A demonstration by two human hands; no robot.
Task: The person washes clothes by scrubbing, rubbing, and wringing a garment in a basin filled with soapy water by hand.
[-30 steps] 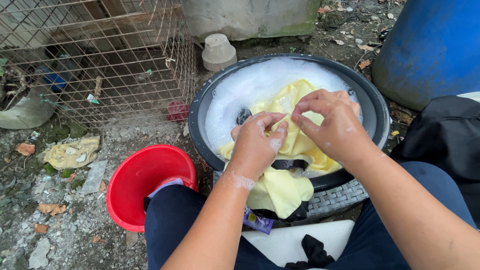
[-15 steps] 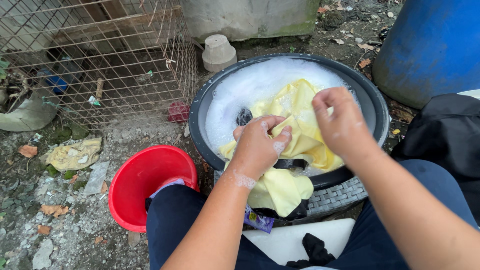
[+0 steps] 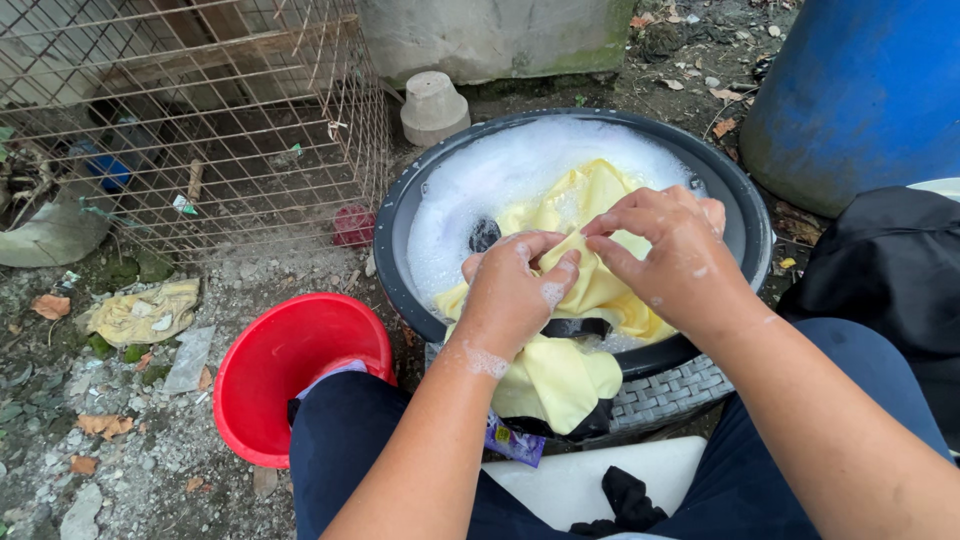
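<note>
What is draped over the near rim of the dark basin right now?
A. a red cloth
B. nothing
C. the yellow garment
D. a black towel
C: the yellow garment hangs over the near rim of the basin while the left hand and right hand grip it above the suds.

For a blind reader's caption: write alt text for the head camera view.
Both hands, left hand and right hand, grip a wet yellow cloth garment over a round dark plastic basin full of white soap foam. A round red plastic bucket stands left of it, beside a wire mesh cage.
</note>
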